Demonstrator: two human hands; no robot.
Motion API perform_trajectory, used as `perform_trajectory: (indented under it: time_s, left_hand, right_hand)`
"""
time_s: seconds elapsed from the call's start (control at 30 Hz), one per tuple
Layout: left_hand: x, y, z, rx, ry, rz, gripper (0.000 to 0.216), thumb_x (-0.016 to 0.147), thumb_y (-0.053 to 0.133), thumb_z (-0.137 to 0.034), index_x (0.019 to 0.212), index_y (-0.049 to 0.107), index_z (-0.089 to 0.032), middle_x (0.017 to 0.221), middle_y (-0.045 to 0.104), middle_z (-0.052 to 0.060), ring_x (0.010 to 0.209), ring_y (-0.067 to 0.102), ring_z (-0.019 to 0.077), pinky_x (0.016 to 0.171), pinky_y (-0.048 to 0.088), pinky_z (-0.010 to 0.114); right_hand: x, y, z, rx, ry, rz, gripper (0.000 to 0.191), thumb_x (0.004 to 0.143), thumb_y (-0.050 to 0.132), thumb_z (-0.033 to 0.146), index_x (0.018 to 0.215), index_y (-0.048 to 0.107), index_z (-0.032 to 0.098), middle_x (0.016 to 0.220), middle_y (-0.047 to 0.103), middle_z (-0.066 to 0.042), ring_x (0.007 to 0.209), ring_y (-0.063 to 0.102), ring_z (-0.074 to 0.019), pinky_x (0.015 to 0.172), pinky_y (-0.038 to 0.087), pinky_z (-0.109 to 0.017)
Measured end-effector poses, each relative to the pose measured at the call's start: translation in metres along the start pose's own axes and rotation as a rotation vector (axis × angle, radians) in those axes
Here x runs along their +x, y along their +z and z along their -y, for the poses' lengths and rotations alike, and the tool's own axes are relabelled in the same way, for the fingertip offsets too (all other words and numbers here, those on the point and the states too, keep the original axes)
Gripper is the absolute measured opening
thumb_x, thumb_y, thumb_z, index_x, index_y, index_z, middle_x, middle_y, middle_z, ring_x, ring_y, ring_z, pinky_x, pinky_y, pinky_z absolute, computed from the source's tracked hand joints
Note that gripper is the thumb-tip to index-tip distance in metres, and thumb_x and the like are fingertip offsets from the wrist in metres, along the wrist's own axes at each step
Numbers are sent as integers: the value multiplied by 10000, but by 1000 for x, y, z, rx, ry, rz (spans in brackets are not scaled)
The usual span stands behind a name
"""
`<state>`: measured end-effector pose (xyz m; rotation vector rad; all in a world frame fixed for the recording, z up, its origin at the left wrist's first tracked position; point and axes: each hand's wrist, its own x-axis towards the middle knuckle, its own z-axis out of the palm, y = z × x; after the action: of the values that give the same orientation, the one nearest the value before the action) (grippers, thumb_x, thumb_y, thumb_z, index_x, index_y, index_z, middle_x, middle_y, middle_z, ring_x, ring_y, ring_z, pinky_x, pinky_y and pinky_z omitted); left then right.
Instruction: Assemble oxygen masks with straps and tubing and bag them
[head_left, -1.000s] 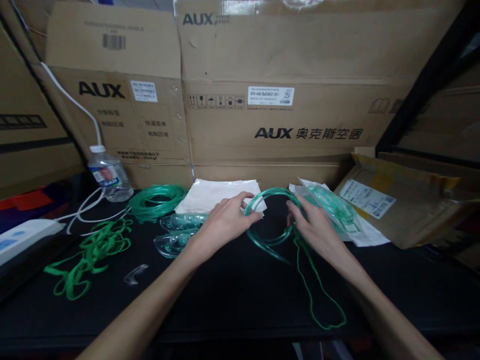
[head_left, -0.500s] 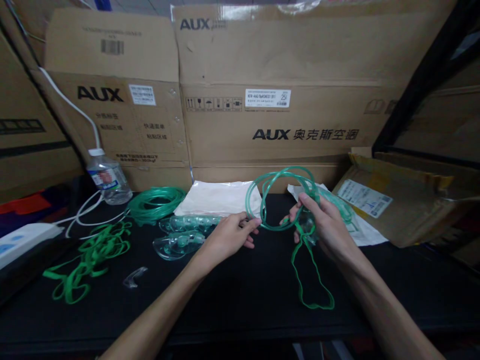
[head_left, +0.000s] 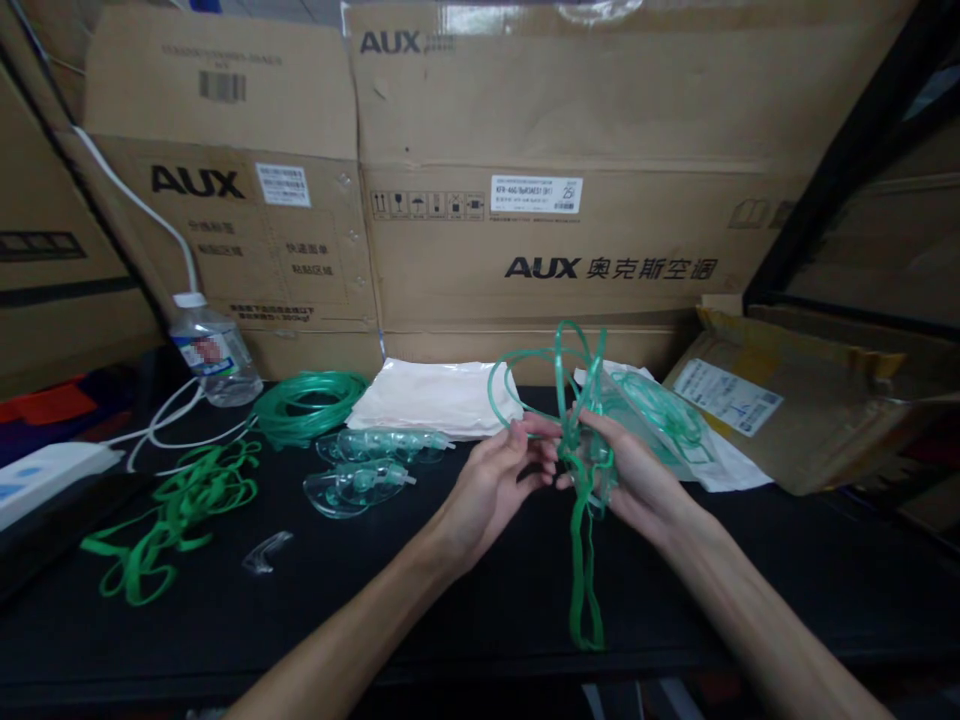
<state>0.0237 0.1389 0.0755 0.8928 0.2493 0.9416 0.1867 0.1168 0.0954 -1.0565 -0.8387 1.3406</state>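
Note:
My right hand (head_left: 637,480) is closed around a clear mask (head_left: 592,475) and the gathered green tubing (head_left: 562,380), whose loops rise above the fingers. From the mask hangs a green elastic strap (head_left: 585,590). My left hand (head_left: 499,485) is to its left, fingertips pinching a loop of the same tubing close to the mask. Part of the mask is hidden by the right hand's fingers. Two more masks, an upper one (head_left: 382,443) and a lower one (head_left: 352,487), lie to the left of my left hand.
At left lie coiled tubing (head_left: 311,405), green straps (head_left: 180,510), a small clear piece (head_left: 266,552), a bottle (head_left: 214,350) and a power strip (head_left: 56,480). White packets (head_left: 427,395) lie at the back. Bagged tubing (head_left: 664,415) sits beside an open carton (head_left: 787,390); large cartons (head_left: 600,120) form the back.
The tubing loops have turned more upright and gathered above the right hand. My left hand has moved right, close to the mask. The strap now hangs straighter and narrower.

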Motion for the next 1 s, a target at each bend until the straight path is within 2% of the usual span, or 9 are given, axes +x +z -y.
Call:
perform_trajectory:
  time_s: [0.2, 0.33, 0.4, 0.47, 0.57, 0.63, 0.73, 0.83, 1.0]
  left_hand:
    - [-4, -6, 1, 243, -133, 13, 323, 861, 737, -450, 1015, 784, -170, 931, 648, 56, 805, 532, 134, 772, 450, 256]
    - [-15, -7, -8, 359, -92, -102, 568, 942, 499, -648, 1127, 759, -179, 1239, 690, 127, 1025, 612, 225, 867, 503, 334]
    - [-19, -8, -13, 334, -14, -138, 756, 932, 352, -759, 1280, 678, -172, 1353, 644, 155, 1156, 606, 279, 922, 520, 395]
    - [-20, -9, -18, 451, 88, -172, 836, 867, 499, -774, 1466, 503, -190, 1404, 611, 165, 1179, 612, 294, 916, 536, 403]
    - [-13, -9, -27, 758, 177, -325, 1006, 765, 789, -588, 1569, 305, -224, 1225, 714, 135, 996, 686, 251, 778, 557, 331]
    - [-5, -10, -33, 821, 177, -420, 829, 826, 746, -548, 1501, 417, -196, 953, 770, 86, 788, 695, 213, 645, 535, 287]
    - [4, -10, -36, 721, 187, -419, 515, 904, 645, -525, 1250, 624, -144, 668, 707, 24, 591, 633, 165, 563, 483, 250]
    - [9, -6, -27, 625, 191, -368, 422, 920, 614, -517, 1102, 674, -141, 638, 672, 5, 594, 622, 144, 612, 479, 239]
    - [14, -1, -4, 554, 171, -326, 455, 978, 481, -559, 1101, 638, -151, 709, 675, 12, 652, 615, 148, 667, 471, 257]
  right_hand:
    - [-2, -6, 5, 5, -197, -35, 256, 867, 740, 441, 858, 628, 212, 750, 709, 1, 566, 666, -145, 440, 544, -220]
    - [-1, -6, 1, -65, -321, -64, 313, 851, 755, 491, 858, 598, 221, 746, 636, 39, 577, 643, -132, 440, 550, -219]
    - [-1, -4, -1, -106, -365, -98, 331, 850, 751, 508, 885, 574, 230, 744, 613, 52, 555, 626, -119, 429, 547, -212]
    - [-1, -3, -3, -150, -378, -107, 355, 837, 759, 522, 917, 569, 233, 750, 617, 50, 545, 629, -121, 411, 543, -211]
    - [-3, -1, -3, -224, -345, -31, 366, 821, 773, 522, 885, 597, 207, 713, 635, 27, 539, 653, -151, 397, 544, -233]
    - [-5, 0, -3, -255, -337, 20, 350, 839, 759, 513, 854, 602, 199, 694, 642, 18, 527, 651, -155, 404, 548, -245]
    - [-6, 1, -2, -248, -381, 35, 312, 896, 694, 513, 879, 585, 221, 776, 664, 16, 547, 640, -135, 447, 555, -246]
    - [-3, 4, -4, -195, -417, -23, 276, 898, 692, 495, 894, 582, 242, 816, 664, 22, 594, 637, -129, 503, 547, -241]
    - [2, 7, -6, -149, -395, -162, 337, 883, 682, 557, 833, 569, 243, 759, 686, 18, 562, 639, -130, 513, 516, -232]
